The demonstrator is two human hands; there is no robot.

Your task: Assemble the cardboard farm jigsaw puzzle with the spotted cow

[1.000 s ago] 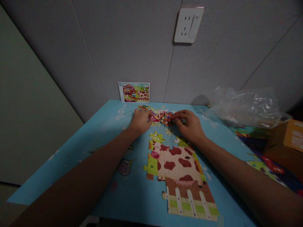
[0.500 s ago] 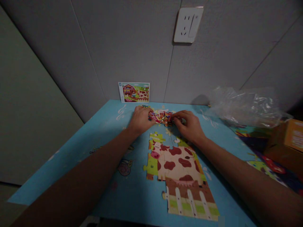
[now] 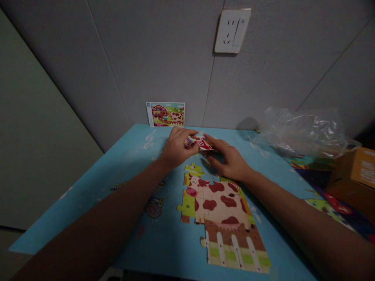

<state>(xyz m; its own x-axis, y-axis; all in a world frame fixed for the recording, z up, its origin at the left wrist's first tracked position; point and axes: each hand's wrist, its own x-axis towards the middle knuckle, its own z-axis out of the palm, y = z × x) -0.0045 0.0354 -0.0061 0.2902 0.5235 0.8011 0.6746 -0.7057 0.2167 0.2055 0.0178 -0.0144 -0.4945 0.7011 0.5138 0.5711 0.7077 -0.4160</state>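
At the far part of the table, my left hand (image 3: 179, 147) is curled round the left side of a small heap of puzzle pieces (image 3: 204, 143), its thumb and fingers gripping some of them. From the right, my right hand (image 3: 230, 158) closes on the same heap, with the thumb low and the fingers along the top edge. Red and white printing shows on the uppermost pieces; those below are mostly hidden. Nearer to me lies a partly joined jigsaw puzzle (image 3: 221, 210) with a spotted cow and a white fence, apart from both hands.
A picture card (image 3: 166, 114) of the farm scene leans on the wall behind the blue table (image 3: 140, 175). To the right are a clear plastic bag (image 3: 304, 130) and a cardboard box (image 3: 354, 179). A wall socket (image 3: 233, 31) sits above.
The spread-out pieces between my hands have been drawn into a tighter, raised heap. My right hand has shifted left, and my left hand has risen slightly.
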